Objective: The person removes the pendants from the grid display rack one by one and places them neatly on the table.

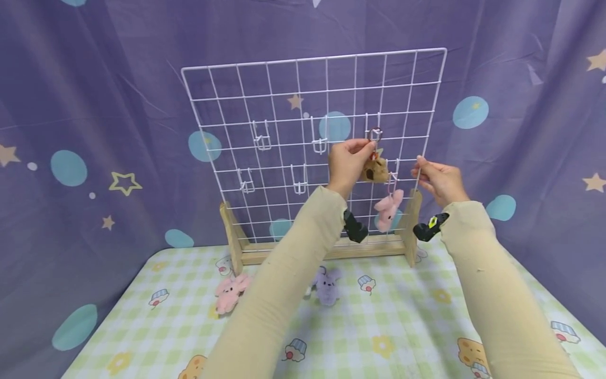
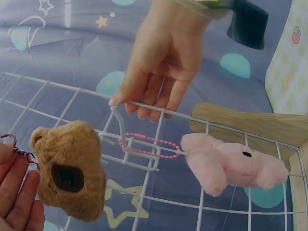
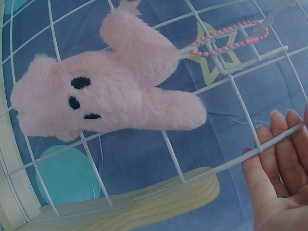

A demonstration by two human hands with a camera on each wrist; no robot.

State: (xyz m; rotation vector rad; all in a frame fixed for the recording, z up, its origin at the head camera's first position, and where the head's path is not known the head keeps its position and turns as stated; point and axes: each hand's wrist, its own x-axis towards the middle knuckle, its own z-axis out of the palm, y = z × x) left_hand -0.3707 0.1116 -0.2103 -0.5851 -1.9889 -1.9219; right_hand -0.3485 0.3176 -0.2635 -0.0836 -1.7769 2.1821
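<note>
In the head view my left hand point(image 1: 347, 166) pinches the metal clasp of a brown plush keychain point(image 1: 376, 170). Its ring is up at a white hook point(image 1: 366, 138) on the wire grid panel point(image 1: 312, 90); whether the ring is over the hook I cannot tell. My right hand point(image 1: 444, 181) grips the panel's right edge wire, thumb and fingers on either side of it in the right wrist view. Between the hands, lower down, a pink plush rabbit point(image 1: 388, 210) hangs from another hook by a pink bead chain point(image 3: 231, 45).
The panel stands in a wooden base point(image 1: 284, 255) on a checked tablecloth point(image 1: 360, 326). Several more white hooks, such as one at centre point(image 1: 320, 146), are on the grid. A pink plush point(image 1: 230, 295) and a purple plush point(image 1: 326, 287) lie in front of the base. A purple curtain point(image 1: 118, 63) hangs behind.
</note>
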